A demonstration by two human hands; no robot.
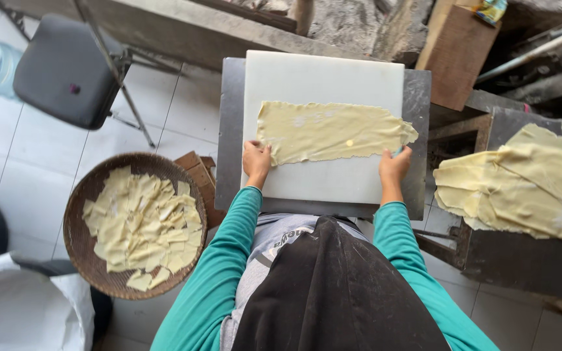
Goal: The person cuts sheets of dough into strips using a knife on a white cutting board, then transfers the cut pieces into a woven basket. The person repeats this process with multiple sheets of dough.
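Your left hand rests with fingers together on the near left corner of the dough sheet, pressing its edge flat against the white cutting board. Your right hand sits at the sheet's near right end, fingers curled over the edge; whether it pinches the dough or only presses it cannot be told.

Between your two hands the dough sheet lies flat on the board. Its long axis runs left to right across your body, parallel to the board's near edge. The left end is blunt and squared; the right end narrows to a ragged tip pointing to your right. The far edge is fairly straight, the near edge uneven.

Beneath the cutting board is a grey metal desk, visible as a border on both sides. To your left, on the tiled floor, stands a round woven basket filled with cut dough pieces. To your right, a stack of uncut dough sheets lies on a dark stand.
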